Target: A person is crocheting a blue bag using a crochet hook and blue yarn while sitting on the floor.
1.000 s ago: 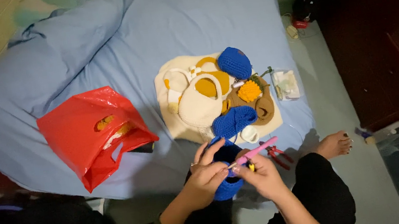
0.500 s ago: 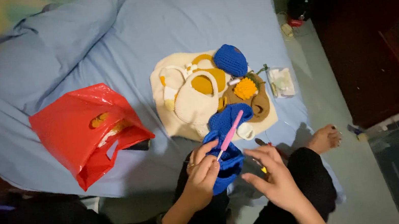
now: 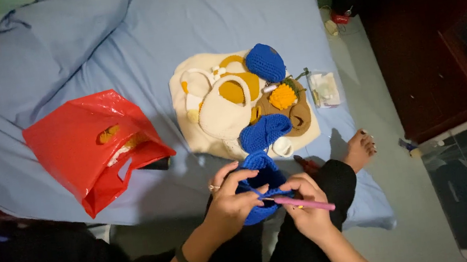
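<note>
The left hand (image 3: 228, 204) grips the blue crochet (image 3: 261, 184), the right hand (image 3: 307, 211) pinches the pink hook (image 3: 303, 202). At the bed's (image 3: 113, 38) near edge, loose tension could drop a stitch.

Blue crochet piece (image 3: 263, 184) mostly hidden behind left hand (image 3: 228, 205) and right hand (image 3: 308, 208). Pink crochet hook (image 3: 306, 202) tip buried in the yarn. Red plastic bag (image 3: 91, 145) contents unclear, only yellow bits show. Small packet (image 3: 324, 89) too small to identify. Forearms cut off by bottom edge.
</note>
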